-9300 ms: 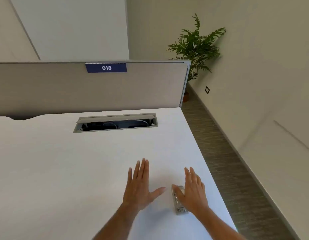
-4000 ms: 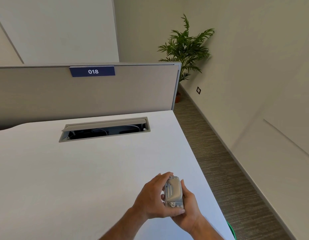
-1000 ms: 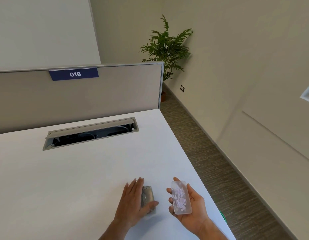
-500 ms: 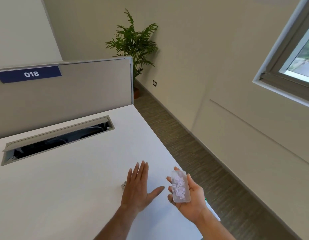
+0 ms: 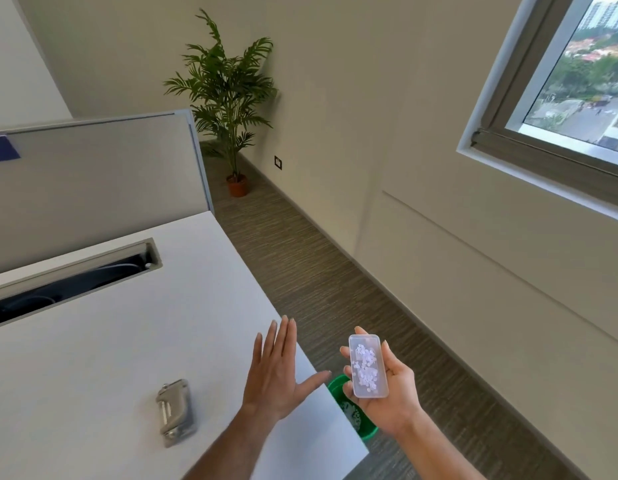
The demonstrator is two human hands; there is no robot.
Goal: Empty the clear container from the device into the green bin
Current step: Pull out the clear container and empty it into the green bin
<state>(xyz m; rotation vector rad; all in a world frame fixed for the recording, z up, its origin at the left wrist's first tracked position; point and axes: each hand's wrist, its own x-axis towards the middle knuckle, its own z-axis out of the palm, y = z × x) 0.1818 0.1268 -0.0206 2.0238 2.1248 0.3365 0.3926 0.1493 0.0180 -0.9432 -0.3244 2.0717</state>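
Right hand (image 5: 387, 393): cradles the clear container (image 5: 367, 366), level, above the green bin (image 5: 338, 388).
Left hand (image 5: 276, 372): open, empty.
Advice: tip slowly over the bin's middle.

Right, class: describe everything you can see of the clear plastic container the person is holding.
The clear plastic container is a shallow, rounded-corner rectangular tray, translucent, with small white paper discs scattered inside. It lies roughly level, open side up, in the palm of the right hand, fingers and thumb gripping its long edges. It is held off the white desk edge, above the round green bin on the floor. The contents are not yet tipped out.
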